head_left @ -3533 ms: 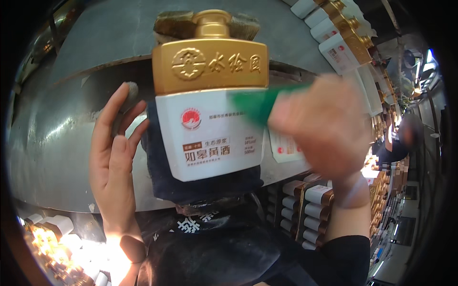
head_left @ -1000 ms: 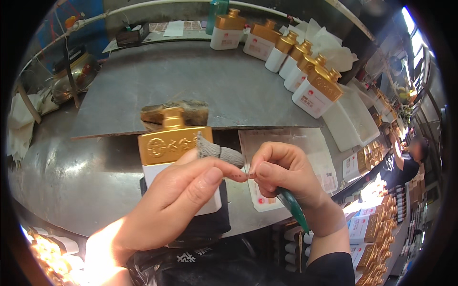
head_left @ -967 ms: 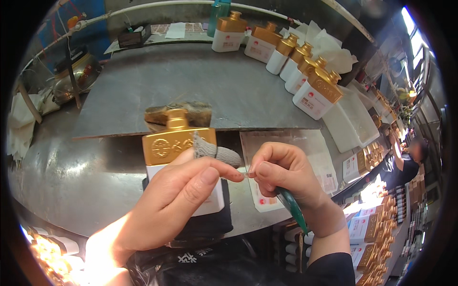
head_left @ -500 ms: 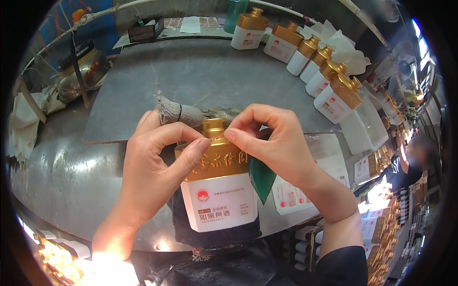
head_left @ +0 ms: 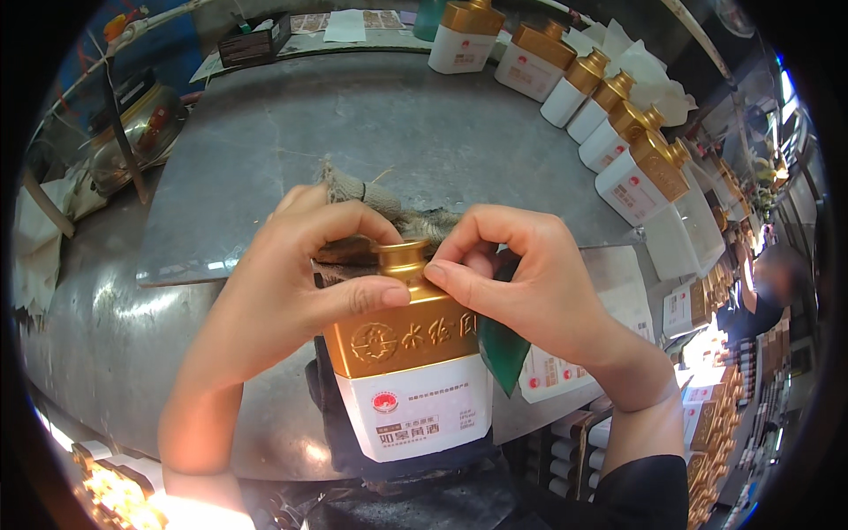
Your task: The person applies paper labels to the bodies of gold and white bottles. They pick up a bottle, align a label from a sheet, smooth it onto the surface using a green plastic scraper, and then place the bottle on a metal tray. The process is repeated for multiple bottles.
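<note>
Close in front of me a flat bottle (head_left: 415, 397) stands tilted, white below and gold above, with raised characters on its gold shoulder. My left hand (head_left: 291, 256) is closed on the top of it, thumb on the gold shoulder and index finger behind the neck. My right hand (head_left: 539, 287) pinches with thumb and forefinger at the right side of the neck; whether anything tiny is between those tips cannot be seen. Tucked under its curled fingers is a green pointed flat scraper (head_left: 503, 355). Behind the bottle lies a worn grey cloth roll (head_left: 367, 192).
Several white-and-gold bottles (head_left: 640, 181) stand along the table's far right. A sheet of labels (head_left: 552, 371) lies right of my bottle, near a translucent bin (head_left: 680, 234). A dark box (head_left: 254, 40) sits at the back left. Another person (head_left: 768, 291) is at far right.
The bottle appears lower in view, along with both hands. My left thumb and forefinger have spread from a pinch to around the neck. My right hand keeps its pinch beside the neck.
</note>
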The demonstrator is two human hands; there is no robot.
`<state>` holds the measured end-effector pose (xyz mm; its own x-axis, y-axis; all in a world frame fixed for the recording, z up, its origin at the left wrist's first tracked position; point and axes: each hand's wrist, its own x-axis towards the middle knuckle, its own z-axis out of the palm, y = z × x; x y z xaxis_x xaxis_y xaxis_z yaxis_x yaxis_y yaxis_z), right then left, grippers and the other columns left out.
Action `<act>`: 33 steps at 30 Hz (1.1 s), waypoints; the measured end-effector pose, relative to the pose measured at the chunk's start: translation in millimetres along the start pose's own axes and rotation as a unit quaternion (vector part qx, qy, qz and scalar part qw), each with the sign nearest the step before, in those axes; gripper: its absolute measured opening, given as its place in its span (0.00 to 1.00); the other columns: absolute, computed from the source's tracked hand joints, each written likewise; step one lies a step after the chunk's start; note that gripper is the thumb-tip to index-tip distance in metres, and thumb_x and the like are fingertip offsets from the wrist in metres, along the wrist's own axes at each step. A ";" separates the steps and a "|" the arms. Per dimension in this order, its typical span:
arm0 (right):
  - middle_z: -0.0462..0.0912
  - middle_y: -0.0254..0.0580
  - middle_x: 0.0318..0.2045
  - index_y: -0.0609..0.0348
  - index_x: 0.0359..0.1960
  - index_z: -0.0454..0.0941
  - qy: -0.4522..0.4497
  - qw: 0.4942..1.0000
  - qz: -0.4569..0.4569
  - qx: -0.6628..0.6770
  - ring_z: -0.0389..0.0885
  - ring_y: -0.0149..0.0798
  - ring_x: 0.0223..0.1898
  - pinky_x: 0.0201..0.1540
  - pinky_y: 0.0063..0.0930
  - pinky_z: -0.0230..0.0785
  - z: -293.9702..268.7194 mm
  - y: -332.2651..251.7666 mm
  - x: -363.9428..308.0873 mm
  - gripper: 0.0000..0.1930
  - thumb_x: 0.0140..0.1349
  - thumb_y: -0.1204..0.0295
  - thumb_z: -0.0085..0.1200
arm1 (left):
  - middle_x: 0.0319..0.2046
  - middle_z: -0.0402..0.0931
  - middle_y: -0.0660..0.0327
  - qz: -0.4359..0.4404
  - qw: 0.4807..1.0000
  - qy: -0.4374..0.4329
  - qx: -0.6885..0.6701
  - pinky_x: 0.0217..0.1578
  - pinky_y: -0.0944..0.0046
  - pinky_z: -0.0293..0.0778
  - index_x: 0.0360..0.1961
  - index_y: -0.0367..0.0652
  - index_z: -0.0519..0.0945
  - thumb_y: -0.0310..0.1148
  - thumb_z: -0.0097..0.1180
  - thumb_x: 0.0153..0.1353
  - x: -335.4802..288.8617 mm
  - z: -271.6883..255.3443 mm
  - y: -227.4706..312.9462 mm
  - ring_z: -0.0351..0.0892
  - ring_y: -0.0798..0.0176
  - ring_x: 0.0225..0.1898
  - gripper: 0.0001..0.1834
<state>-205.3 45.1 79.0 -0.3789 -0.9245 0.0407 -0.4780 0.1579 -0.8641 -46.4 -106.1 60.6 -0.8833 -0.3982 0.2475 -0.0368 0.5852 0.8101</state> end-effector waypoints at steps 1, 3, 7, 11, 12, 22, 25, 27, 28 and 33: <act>0.70 0.28 0.14 0.63 0.28 0.79 -0.007 1.000 0.002 0.008 0.65 0.21 0.19 0.22 0.21 0.58 -0.6 0.7 0.6 0.07 0.55 0.72 0.61 | 0.29 0.69 0.63 0.000 1.000 -0.014 0.003 0.41 0.66 0.65 0.37 0.39 0.82 0.40 0.70 0.47 3.6 -2.0 0.1 0.68 0.64 0.37 0.19; 0.70 0.28 0.15 0.64 0.28 0.79 -0.018 0.999 0.008 0.026 0.65 0.20 0.20 0.22 0.20 0.57 -2.8 2.9 1.5 0.06 0.56 0.72 0.60 | 0.29 0.71 0.61 0.002 0.999 -0.043 0.008 0.40 0.64 0.66 0.36 0.39 0.82 0.39 0.68 0.50 10.9 -4.4 -0.4 0.67 0.61 0.39 0.17; 0.70 0.28 0.15 0.65 0.28 0.79 -0.040 0.999 0.001 0.016 0.65 0.20 0.20 0.22 0.20 0.57 -3.7 2.2 3.7 0.07 0.56 0.72 0.60 | 0.27 0.71 0.62 0.028 0.998 -0.047 -0.005 0.39 0.65 0.65 0.35 0.39 0.83 0.37 0.69 0.50 12.8 -10.0 -12.8 0.67 0.63 0.37 0.15; 0.70 0.29 0.15 0.65 0.27 0.79 -0.045 0.999 -0.002 0.000 0.65 0.22 0.19 0.22 0.21 0.58 -7.1 -1.2 5.3 0.08 0.56 0.71 0.60 | 0.26 0.71 0.63 -0.007 0.996 -0.067 -0.053 0.39 0.67 0.63 0.35 0.40 0.84 0.36 0.70 0.48 13.3 -12.4 -14.6 0.66 0.65 0.36 0.15; 0.70 0.30 0.15 0.66 0.26 0.78 -0.046 0.999 -0.010 -0.004 0.65 0.22 0.19 0.22 0.22 0.59 -7.3 -0.8 6.5 0.09 0.56 0.71 0.60 | 0.26 0.71 0.63 -0.019 0.996 -0.066 -0.062 0.39 0.67 0.63 0.35 0.40 0.84 0.36 0.71 0.48 12.7 -11.7 -13.9 0.66 0.65 0.36 0.15; 0.77 0.40 0.16 0.68 0.26 0.78 -0.064 0.998 0.003 -0.015 0.72 0.29 0.19 0.24 0.27 0.63 -10.8 -2.3 12.0 0.11 0.55 0.70 0.59 | 0.34 0.73 0.64 -0.033 0.997 -0.060 -0.044 0.41 0.69 0.65 0.31 0.38 0.82 0.35 0.74 0.41 16.8 -7.3 -14.7 0.71 0.68 0.39 0.18; 0.77 0.42 0.17 0.68 0.26 0.78 -0.074 0.997 -0.008 -0.023 0.73 0.31 0.20 0.25 0.28 0.65 -12.8 -1.8 13.2 0.11 0.55 0.70 0.59 | 0.33 0.73 0.65 -0.027 0.996 -0.060 -0.055 0.40 0.69 0.65 0.31 0.38 0.83 0.34 0.74 0.42 17.5 -6.2 -14.1 0.70 0.68 0.38 0.17; 0.77 0.43 0.17 0.68 0.26 0.78 -0.082 0.996 -0.016 -0.021 0.74 0.32 0.20 0.25 0.28 0.65 -13.4 -0.1 15.2 0.11 0.55 0.70 0.59 | 0.29 0.71 0.65 -0.006 0.996 -0.055 -0.075 0.38 0.68 0.65 0.33 0.39 0.84 0.32 0.73 0.43 17.7 -4.4 -15.9 0.68 0.67 0.37 0.15; 0.77 0.44 0.17 0.68 0.26 0.78 -0.092 0.996 -0.007 -0.014 0.74 0.33 0.20 0.26 0.28 0.65 -14.2 -1.0 16.0 0.11 0.55 0.70 0.59 | 0.29 0.71 0.65 -0.009 0.995 -0.056 -0.081 0.38 0.68 0.65 0.33 0.39 0.84 0.32 0.73 0.43 17.8 -4.7 -15.6 0.69 0.67 0.37 0.15; 0.78 0.47 0.19 0.67 0.27 0.78 -0.119 0.992 -0.003 -0.029 0.76 0.38 0.21 0.27 0.29 0.67 -19.5 -7.2 18.1 0.09 0.54 0.71 0.58 | 0.31 0.73 0.64 -0.004 0.993 -0.056 -0.105 0.41 0.68 0.67 0.32 0.38 0.84 0.30 0.74 0.42 19.1 -4.7 -17.0 0.70 0.66 0.39 0.14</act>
<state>-224.2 34.0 95.7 -0.1805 -0.9804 -0.0792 -0.5270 0.1644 -0.8338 -60.4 -127.0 54.0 -0.9305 -0.3138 0.1889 0.0437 0.4169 0.9079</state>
